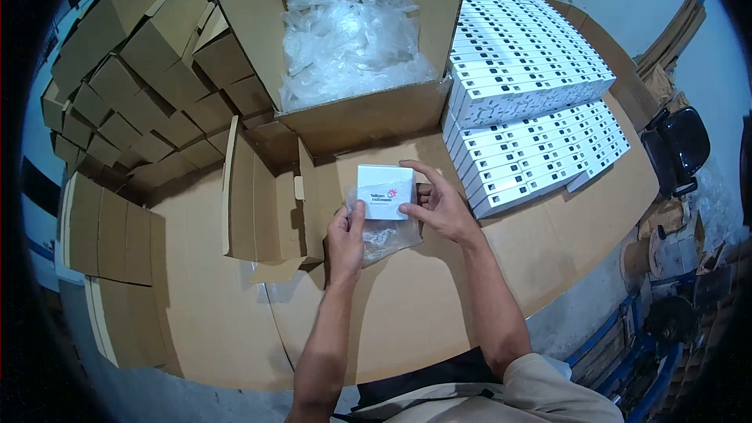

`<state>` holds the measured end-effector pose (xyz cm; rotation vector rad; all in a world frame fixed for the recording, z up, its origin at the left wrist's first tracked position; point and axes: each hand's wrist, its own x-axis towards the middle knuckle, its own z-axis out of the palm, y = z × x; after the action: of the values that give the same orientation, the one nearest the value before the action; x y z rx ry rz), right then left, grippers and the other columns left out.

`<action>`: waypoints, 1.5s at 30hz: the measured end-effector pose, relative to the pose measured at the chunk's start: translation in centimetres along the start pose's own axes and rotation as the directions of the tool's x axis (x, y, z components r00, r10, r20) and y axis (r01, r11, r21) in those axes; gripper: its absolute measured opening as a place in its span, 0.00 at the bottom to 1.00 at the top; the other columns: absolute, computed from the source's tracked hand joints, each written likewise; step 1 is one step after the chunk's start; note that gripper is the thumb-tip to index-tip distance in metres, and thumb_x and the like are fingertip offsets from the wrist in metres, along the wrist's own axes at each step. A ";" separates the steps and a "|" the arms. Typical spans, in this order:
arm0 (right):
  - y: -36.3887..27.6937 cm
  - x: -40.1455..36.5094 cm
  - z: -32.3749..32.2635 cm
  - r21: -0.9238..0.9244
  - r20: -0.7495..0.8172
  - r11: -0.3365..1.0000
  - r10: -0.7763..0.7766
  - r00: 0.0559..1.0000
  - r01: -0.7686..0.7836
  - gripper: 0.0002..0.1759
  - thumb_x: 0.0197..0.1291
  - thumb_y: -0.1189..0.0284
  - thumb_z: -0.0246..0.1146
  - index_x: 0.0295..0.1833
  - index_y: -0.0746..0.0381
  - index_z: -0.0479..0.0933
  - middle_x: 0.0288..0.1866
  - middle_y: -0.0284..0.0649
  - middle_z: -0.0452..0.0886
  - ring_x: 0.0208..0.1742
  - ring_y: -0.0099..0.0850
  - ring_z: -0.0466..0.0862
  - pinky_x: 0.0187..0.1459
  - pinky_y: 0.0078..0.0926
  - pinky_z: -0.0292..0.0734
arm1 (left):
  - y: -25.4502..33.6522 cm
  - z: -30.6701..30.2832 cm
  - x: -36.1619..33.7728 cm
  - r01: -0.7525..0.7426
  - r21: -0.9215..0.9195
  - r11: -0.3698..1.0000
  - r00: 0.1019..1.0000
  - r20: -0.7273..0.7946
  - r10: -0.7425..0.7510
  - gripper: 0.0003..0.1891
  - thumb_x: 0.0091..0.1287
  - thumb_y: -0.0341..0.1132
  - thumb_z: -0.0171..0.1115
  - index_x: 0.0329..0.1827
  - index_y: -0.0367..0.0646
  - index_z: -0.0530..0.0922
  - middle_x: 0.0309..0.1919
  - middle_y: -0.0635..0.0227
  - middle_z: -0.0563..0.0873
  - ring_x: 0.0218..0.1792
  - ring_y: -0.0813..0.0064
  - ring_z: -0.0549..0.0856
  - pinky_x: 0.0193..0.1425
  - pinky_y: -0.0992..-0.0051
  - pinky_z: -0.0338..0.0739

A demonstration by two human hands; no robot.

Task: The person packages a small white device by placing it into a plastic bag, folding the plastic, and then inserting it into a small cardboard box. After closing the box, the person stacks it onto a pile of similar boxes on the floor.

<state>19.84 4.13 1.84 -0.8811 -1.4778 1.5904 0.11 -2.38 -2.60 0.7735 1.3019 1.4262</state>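
Starting far left: folded brown cartons (133, 86) piled in rows, with flattened cartons (110, 235) below them. A small open carton (266, 196) stands just left of the hands. Left hand (346, 239) pinches a clear plastic bag (388, 241) and the lower left corner of the small white box (384, 190). Box sits mid-frame over the surface (407, 305), printed face up. Right hand (442, 207) grasps its right edge, fingers over the top. Behind: large open carton (352, 113) holding crumpled plastic. Right: rows of white boxes (533, 110).

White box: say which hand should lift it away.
Right, probably: the right hand grips the white box by top and side, while the left hand sits lower, against the clear bag.
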 end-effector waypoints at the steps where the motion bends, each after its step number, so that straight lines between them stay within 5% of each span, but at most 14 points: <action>1: 0.1 0.1 -0.1 -0.022 0.000 1.000 -0.014 1.000 0.014 0.41 0.61 0.81 0.74 0.79 0.54 0.68 0.46 0.40 0.87 0.45 0.23 0.85 0.46 0.24 0.81 | -0.1 -0.1 0.0 -0.015 0.009 1.000 1.000 -0.004 0.015 0.21 0.84 0.46 0.56 0.59 0.34 0.84 0.47 0.67 0.90 0.47 0.80 0.84 0.57 0.73 0.79; 7: 0.1 -0.1 -0.4 -0.169 -0.044 0.981 -0.105 0.993 0.097 0.27 0.63 0.78 0.75 0.68 0.60 0.79 0.50 0.36 0.88 0.44 0.21 0.84 0.45 0.23 0.81 | 0.5 0.2 0.1 -0.023 0.014 1.000 1.000 -0.007 0.023 0.25 0.86 0.48 0.49 0.63 0.34 0.84 0.50 0.66 0.89 0.52 0.79 0.84 0.62 0.72 0.77; 10: 0.4 0.0 -0.3 -0.079 -0.073 0.993 -0.098 0.993 0.092 0.19 0.62 0.77 0.76 0.59 0.65 0.85 0.47 0.36 0.89 0.44 0.20 0.85 0.45 0.22 0.81 | 0.9 0.3 0.1 -0.040 0.023 0.999 0.999 0.007 0.039 0.25 0.87 0.48 0.49 0.64 0.34 0.83 0.54 0.64 0.89 0.56 0.77 0.83 0.65 0.72 0.76; 16: -0.5 -0.5 -0.2 -0.202 -0.087 0.976 -0.098 0.991 0.079 0.08 0.63 0.79 0.74 0.47 0.70 0.89 0.44 0.41 0.92 0.44 0.23 0.87 0.48 0.24 0.84 | 1.1 0.6 0.0 -0.143 -0.041 0.989 0.989 0.037 0.144 0.25 0.87 0.48 0.47 0.65 0.35 0.83 0.58 0.64 0.87 0.60 0.75 0.82 0.71 0.72 0.73; 22: -0.5 -0.5 -0.2 -0.168 -0.075 0.967 -0.205 0.976 0.191 0.09 0.62 0.81 0.73 0.47 0.70 0.90 0.50 0.47 0.92 0.48 0.26 0.89 0.52 0.25 0.85 | 1.5 0.5 -0.3 -0.180 -0.098 0.979 0.980 0.066 0.187 0.25 0.87 0.49 0.46 0.64 0.35 0.82 0.57 0.65 0.87 0.59 0.75 0.82 0.69 0.71 0.74; 25: 0.5 -0.5 -0.2 -0.062 -0.109 0.987 -0.156 0.982 0.150 0.09 0.62 0.78 0.75 0.48 0.68 0.91 0.47 0.41 0.93 0.38 0.20 0.86 0.38 0.19 0.81 | 1.6 0.7 -0.3 -0.194 -0.087 0.977 0.978 0.056 0.199 0.25 0.88 0.49 0.45 0.63 0.36 0.83 0.57 0.66 0.87 0.58 0.76 0.82 0.68 0.72 0.75; 28: 0.9 -0.5 0.1 -0.059 -0.167 0.991 -0.125 0.978 0.117 0.07 0.63 0.78 0.75 0.46 0.67 0.91 0.46 0.41 0.93 0.35 0.18 0.84 0.35 0.16 0.79 | 1.5 0.6 -0.1 -0.203 -0.093 0.975 0.977 0.054 0.209 0.25 0.88 0.49 0.45 0.63 0.36 0.82 0.57 0.66 0.87 0.58 0.76 0.82 0.67 0.72 0.76; 34: -0.3 -0.4 1.5 0.121 -0.234 0.989 -0.057 0.971 0.087 0.24 0.67 0.78 0.72 0.67 0.67 0.80 0.49 0.45 0.92 0.45 0.21 0.88 0.44 0.17 0.83 | 1.1 0.6 0.2 -0.211 -0.141 0.967 0.974 0.056 0.220 0.25 0.88 0.49 0.45 0.64 0.36 0.82 0.56 0.65 0.87 0.58 0.76 0.82 0.67 0.72 0.76; 39: -0.2 -0.1 1.6 0.219 -0.216 0.966 -0.087 0.973 0.135 0.32 0.68 0.80 0.71 0.76 0.66 0.71 0.52 0.45 0.91 0.52 0.25 0.88 0.53 0.23 0.85 | 0.9 1.0 0.5 -0.216 -0.189 0.958 0.973 0.042 0.227 0.27 0.87 0.51 0.46 0.65 0.35 0.80 0.56 0.65 0.86 0.59 0.75 0.82 0.66 0.72 0.76; 42: -0.6 -0.3 1.5 0.192 -0.141 0.966 -0.146 0.979 0.172 0.31 0.68 0.79 0.71 0.74 0.66 0.72 0.53 0.43 0.90 0.51 0.25 0.88 0.54 0.24 0.85 | 1.6 0.8 0.1 -0.157 -0.259 0.953 0.977 0.097 0.187 0.22 0.84 0.45 0.57 0.66 0.35 0.79 0.57 0.66 0.86 0.59 0.76 0.82 0.65 0.73 0.77; 45: -0.2 -0.4 0.7 0.112 -0.042 0.988 -0.107 0.993 0.111 0.27 0.68 0.78 0.72 0.71 0.66 0.76 0.52 0.40 0.89 0.49 0.23 0.87 0.51 0.23 0.84 | 2.5 1.8 -0.5 -0.371 -0.055 0.927 0.919 0.120 0.375 0.19 0.77 0.35 0.67 0.66 0.36 0.79 0.55 0.67 0.86 0.57 0.78 0.83 0.61 0.75 0.79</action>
<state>19.42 3.50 2.06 -0.7480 -1.3723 1.5541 1.29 -2.03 0.29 1.1183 1.0663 1.6604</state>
